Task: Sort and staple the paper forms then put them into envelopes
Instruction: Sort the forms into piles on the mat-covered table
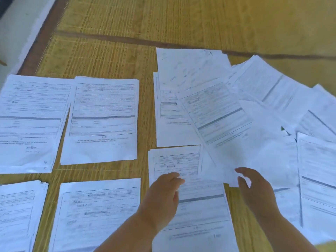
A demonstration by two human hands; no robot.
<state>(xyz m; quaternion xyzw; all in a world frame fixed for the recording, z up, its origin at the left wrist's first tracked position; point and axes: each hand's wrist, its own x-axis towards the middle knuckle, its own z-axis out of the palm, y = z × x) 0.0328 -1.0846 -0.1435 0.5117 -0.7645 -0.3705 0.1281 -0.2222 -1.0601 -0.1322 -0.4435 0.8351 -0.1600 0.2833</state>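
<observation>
White printed forms lie on a straw mat. Neat piles sit at the far left, centre left, near left and near centre. A loose, fanned heap of forms covers the right side. A form lies in front of me. My left hand rests on its upper left part, fingers lightly bent. My right hand hovers at the heap's near edge, fingers and thumb spread around a sheet's corner; whether they touch it I cannot tell.
A dark seam crosses the mat beyond the papers. The mat's brown border and a pale floor run along the far left. A small green object peeks out among the heap's sheets.
</observation>
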